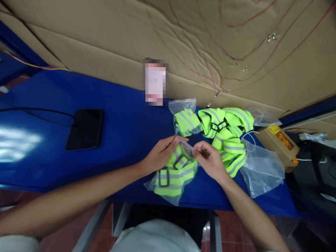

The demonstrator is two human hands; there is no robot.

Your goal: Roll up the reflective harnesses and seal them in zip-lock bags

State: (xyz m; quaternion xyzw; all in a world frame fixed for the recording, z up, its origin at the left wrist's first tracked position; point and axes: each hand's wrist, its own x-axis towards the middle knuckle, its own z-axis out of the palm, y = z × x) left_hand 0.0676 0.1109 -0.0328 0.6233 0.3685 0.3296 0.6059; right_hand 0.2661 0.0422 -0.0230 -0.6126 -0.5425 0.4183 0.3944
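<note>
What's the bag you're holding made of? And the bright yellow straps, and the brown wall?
The bag looks like thin clear plastic: see-through, shiny, crinkled. The straps look like woven fabric, neon yellow with grey bands, probably reflective. The wall looks like matte cardboard: brown, creased.

A small packing workshop is shown. A blue worktop (126,140) is backed on the far side by large creased cardboard sheets (183,42). Neon yellow reflective straps (231,143) are heaped at the right among empty clear plastic bags (262,171), a strap-filled bag (172,178) is seen at the near edge, and a small carton (287,154) is placed far right.
</note>
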